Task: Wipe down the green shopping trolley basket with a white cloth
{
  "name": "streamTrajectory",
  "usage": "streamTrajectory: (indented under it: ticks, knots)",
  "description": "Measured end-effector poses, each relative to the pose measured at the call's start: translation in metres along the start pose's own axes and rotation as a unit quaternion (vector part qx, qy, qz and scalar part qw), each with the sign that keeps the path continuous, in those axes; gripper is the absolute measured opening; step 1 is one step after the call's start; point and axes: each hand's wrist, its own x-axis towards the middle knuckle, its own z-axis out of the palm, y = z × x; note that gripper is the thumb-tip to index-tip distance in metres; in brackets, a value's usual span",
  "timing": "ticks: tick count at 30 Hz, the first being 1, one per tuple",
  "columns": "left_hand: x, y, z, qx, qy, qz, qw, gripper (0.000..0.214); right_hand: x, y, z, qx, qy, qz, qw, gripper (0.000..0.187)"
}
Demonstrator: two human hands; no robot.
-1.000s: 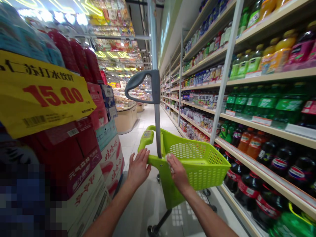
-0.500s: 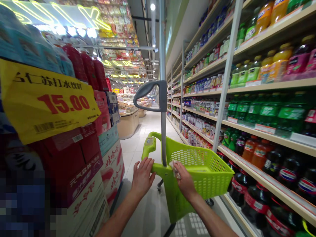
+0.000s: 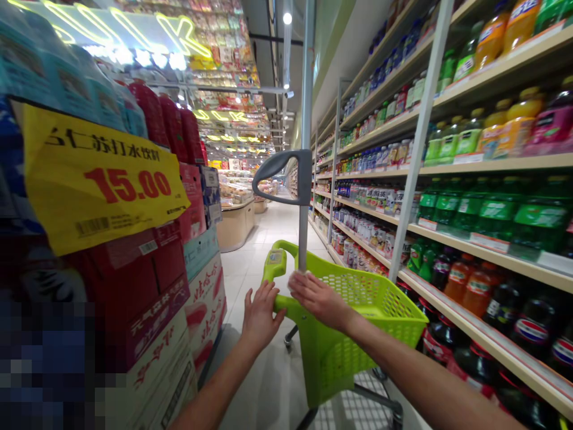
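A lime-green shopping cart [image 3: 326,346] with a perforated basket stands before me, a grey pole [image 3: 307,101] rising from its near corner. On the pole is a grey loop handle [image 3: 286,177]. My left hand [image 3: 261,313] grips the cart's near left edge, just below the green handle [image 3: 274,266], thumb on the near side. Fingers laid forward, my right hand [image 3: 320,301] presses a crumpled white cloth [image 3: 294,278] against the cart at the pole's foot. Most of the cloth is hidden under the fingers, so whether it is fabric or tissue I cannot tell.
Shelves of bottled drinks [image 3: 483,203] line the right side, close to the basket. Stacked drink cartons [image 3: 208,298] with a yellow price sign [image 3: 111,179] stand close on the left. A tiled aisle [image 3: 273,224] runs ahead past a wooden display counter [image 3: 237,227].
My right hand has moved left and slightly up with the white cloth, from inside the basket's edge to the pole's foot, its fingers straighter. My left hand keeps its place on the cart.
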Motion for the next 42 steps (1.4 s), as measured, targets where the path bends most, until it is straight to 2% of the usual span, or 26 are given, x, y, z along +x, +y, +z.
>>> streamTrajectory:
  ticks: [2,5,7,9,14,16,19,23,25,28,30,33,35,37,39,42]
  knots:
    - [0.000,0.002,0.000,0.004,0.001,-0.003,1.000,0.034,0.003,0.002,-0.004,-0.017,-0.007,0.020,1.000,0.036]
    - [0.001,0.006,0.001,0.015,0.004,-0.009,1.000,0.035,0.023,0.011,-0.017,-0.047,0.045,0.087,0.994,0.037]
    - [0.000,0.007,0.002,0.018,0.003,-0.004,1.000,0.035,0.020,0.008,-0.011,-0.045,0.072,0.109,0.990,0.037]
    - [0.000,0.008,0.002,0.017,0.002,0.005,1.000,0.034,-0.005,-0.010,0.011,-0.027,0.071,0.110,0.991,0.037]
    - [-0.001,0.010,0.004,0.008,0.009,0.005,1.000,0.034,-0.115,-0.076,0.092,0.014,0.046,0.168,0.985,0.034]
    - [-0.001,0.010,0.005,0.006,0.011,0.004,1.000,0.033,-0.137,-0.088,0.106,0.028,0.023,0.166,0.986,0.033]
    - [-0.001,0.009,0.006,0.004,0.015,0.007,1.000,0.033,-0.125,-0.081,0.095,0.033,0.035,0.168,0.985,0.034]
    - [-0.002,0.008,0.008,0.006,0.031,0.019,0.999,0.034,-0.082,-0.063,0.069,0.020,0.129,0.213,0.968,0.037]
    - [-0.002,0.008,0.008,0.007,0.036,0.021,0.999,0.033,-0.080,-0.066,0.069,0.009,0.138,0.235,0.962,0.038]
    - [-0.002,0.006,0.006,0.003,0.039,0.026,0.999,0.033,-0.093,-0.078,0.078,0.017,0.121,0.248,0.961,0.038]
    - [-0.003,0.004,0.006,-0.001,0.040,0.034,0.999,0.032,-0.094,-0.081,0.078,0.028,0.145,0.276,0.950,0.040]
    - [-0.004,0.002,0.005,-0.001,0.046,0.040,0.998,0.033,-0.074,-0.070,0.067,0.033,0.198,0.351,0.914,0.044]
    - [-0.005,0.001,0.005,0.004,0.051,0.039,0.998,0.033,-0.066,-0.056,0.061,0.046,0.183,0.357,0.915,0.048]
    - [-0.006,0.000,0.005,0.009,0.055,0.040,0.998,0.033,-0.078,-0.042,0.062,0.051,0.152,0.336,0.928,0.051]
    - [-0.008,0.000,0.004,0.012,0.058,0.044,0.997,0.032,-0.110,-0.030,0.066,0.033,0.138,0.343,0.929,0.052]
    - [-0.011,0.000,0.004,0.014,0.062,0.047,0.997,0.033,-0.150,-0.022,0.071,-0.009,0.151,0.431,0.889,0.051]
